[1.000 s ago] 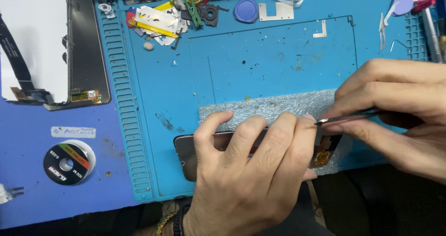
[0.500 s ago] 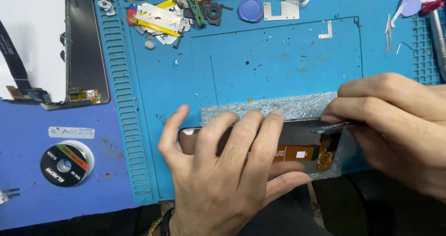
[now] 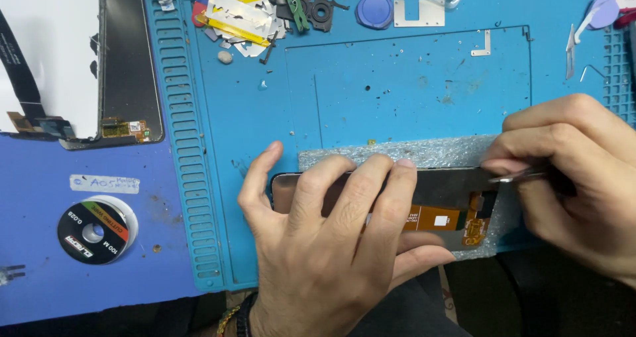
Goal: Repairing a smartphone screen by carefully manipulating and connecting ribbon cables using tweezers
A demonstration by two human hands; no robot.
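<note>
A dark phone screen panel [image 3: 442, 186] with an orange flex cable [image 3: 445, 218] lies on a silvery bubble sheet [image 3: 404, 153], at the front edge of the blue work mat [image 3: 371, 92]. My left hand [image 3: 331, 244] lies flat across the panel's left half, fingers spread, pressing it down. At the panel's right end my right hand [image 3: 573, 178] pinches thin metal tweezers [image 3: 520, 175], whose tip touches the panel's upper right edge.
A second dark screen with flex cables [image 3: 126, 65] lies at the far left on white paper. A spool of thin wire [image 3: 96, 229] sits on the purple mat. Small metal shields, screws and a blue pick [image 3: 374, 9] crowd the mat's back edge.
The view shifted slightly. My left hand slid left and flattened, uncovering more of the panel and its orange flex. My right hand with the tweezers stays at the panel's right end.
</note>
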